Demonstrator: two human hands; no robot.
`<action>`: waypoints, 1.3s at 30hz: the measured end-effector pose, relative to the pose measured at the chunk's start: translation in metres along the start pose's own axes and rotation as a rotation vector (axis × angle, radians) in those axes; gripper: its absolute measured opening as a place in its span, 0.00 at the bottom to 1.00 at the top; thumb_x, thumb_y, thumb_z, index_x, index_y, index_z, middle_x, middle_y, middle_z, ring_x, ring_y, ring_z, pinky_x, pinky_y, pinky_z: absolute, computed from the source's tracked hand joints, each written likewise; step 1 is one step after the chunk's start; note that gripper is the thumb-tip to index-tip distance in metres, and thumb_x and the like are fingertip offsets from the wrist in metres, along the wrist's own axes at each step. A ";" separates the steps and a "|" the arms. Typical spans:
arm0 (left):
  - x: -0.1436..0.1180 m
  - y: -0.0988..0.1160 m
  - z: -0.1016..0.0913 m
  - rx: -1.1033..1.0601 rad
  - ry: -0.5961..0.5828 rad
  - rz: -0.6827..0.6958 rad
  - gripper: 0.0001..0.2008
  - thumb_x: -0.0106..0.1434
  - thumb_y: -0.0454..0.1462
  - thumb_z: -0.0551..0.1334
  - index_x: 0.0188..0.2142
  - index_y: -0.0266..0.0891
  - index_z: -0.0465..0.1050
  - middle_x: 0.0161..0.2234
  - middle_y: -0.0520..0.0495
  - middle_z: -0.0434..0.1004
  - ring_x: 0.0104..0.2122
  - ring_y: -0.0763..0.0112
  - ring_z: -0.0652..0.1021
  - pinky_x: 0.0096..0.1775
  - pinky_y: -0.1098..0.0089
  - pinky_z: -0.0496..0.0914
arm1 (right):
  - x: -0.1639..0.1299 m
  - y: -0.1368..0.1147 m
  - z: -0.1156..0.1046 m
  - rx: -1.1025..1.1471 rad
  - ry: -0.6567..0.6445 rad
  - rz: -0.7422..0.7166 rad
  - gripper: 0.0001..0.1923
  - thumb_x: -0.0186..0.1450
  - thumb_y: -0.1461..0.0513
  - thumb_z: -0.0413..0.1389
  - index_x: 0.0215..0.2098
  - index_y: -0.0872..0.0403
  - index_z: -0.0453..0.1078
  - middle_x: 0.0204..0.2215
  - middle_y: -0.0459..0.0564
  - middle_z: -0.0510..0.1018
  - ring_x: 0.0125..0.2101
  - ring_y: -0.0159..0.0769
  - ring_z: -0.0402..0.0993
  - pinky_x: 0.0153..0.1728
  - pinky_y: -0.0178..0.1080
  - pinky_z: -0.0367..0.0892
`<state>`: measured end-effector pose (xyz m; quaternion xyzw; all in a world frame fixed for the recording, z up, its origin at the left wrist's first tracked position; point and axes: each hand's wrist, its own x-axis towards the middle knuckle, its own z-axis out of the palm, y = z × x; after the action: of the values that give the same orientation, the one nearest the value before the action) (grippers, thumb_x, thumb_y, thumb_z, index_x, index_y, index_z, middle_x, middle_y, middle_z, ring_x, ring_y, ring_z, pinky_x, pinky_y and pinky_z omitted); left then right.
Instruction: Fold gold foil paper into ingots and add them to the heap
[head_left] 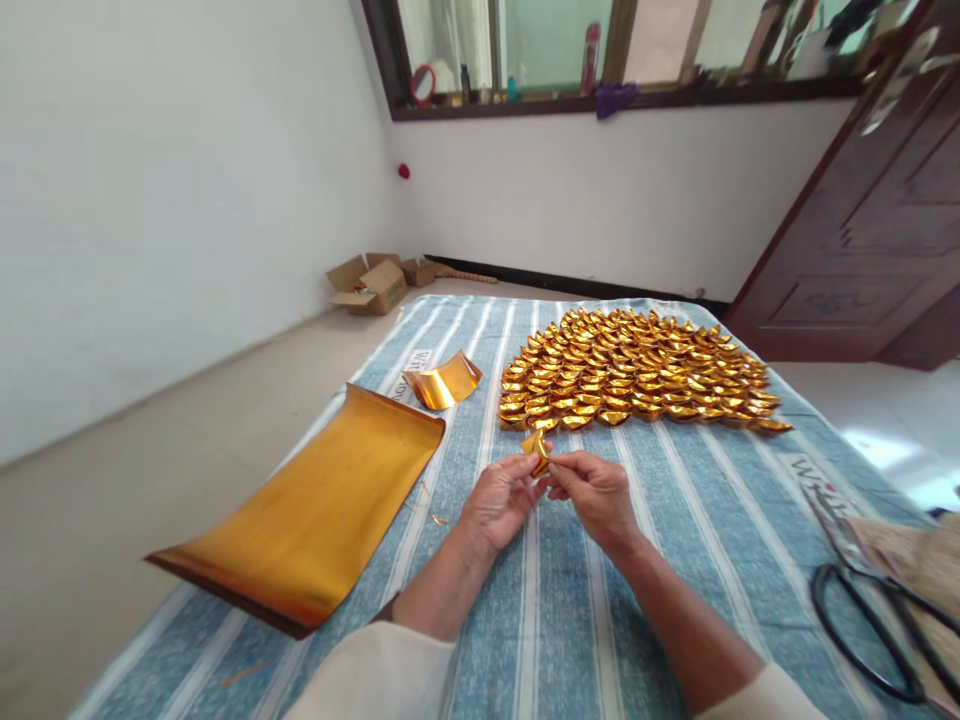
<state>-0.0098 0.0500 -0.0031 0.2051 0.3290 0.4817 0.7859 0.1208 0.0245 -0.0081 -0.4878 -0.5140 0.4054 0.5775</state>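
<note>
Gold foil piece pinched between the fingertips of both hands above a striped cloth.

Left hand and right hand meet at their thumbs and forefingers, pressed onto the small folded foil, which sticks up just above the fingertips. Just beyond it lie rows of folded gold ingots on the blue striped cloth. A large gold sheet lies to the left, a smaller curled sheet farther off; black scissors rest at right.
</note>
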 end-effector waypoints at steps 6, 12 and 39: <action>0.000 0.000 -0.001 0.011 -0.007 0.010 0.05 0.57 0.27 0.64 0.33 0.31 0.80 0.37 0.41 0.80 0.31 0.72 0.78 0.34 0.74 0.72 | 0.000 -0.001 0.001 0.014 -0.008 0.013 0.10 0.58 0.56 0.60 0.34 0.53 0.78 0.20 0.45 0.79 0.19 0.32 0.73 0.22 0.34 0.71; -0.002 0.000 -0.001 0.025 -0.014 0.026 0.03 0.56 0.28 0.66 0.31 0.31 0.79 0.39 0.41 0.80 0.32 0.71 0.78 0.35 0.73 0.72 | -0.001 -0.001 0.001 -0.012 0.002 -0.017 0.08 0.58 0.57 0.60 0.31 0.53 0.78 0.20 0.45 0.79 0.19 0.33 0.74 0.22 0.34 0.71; -0.008 0.017 0.004 0.959 0.269 0.369 0.10 0.55 0.38 0.65 0.35 0.38 0.80 0.28 0.52 0.77 0.31 0.70 0.74 0.36 0.72 0.65 | 0.013 0.011 -0.031 -0.713 -0.345 -0.537 0.15 0.69 0.66 0.45 0.39 0.53 0.75 0.25 0.48 0.74 0.27 0.32 0.71 0.29 0.32 0.62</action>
<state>-0.0200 0.0500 0.0129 0.5322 0.5689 0.4294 0.4569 0.1537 0.0344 -0.0160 -0.4313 -0.8171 0.1153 0.3646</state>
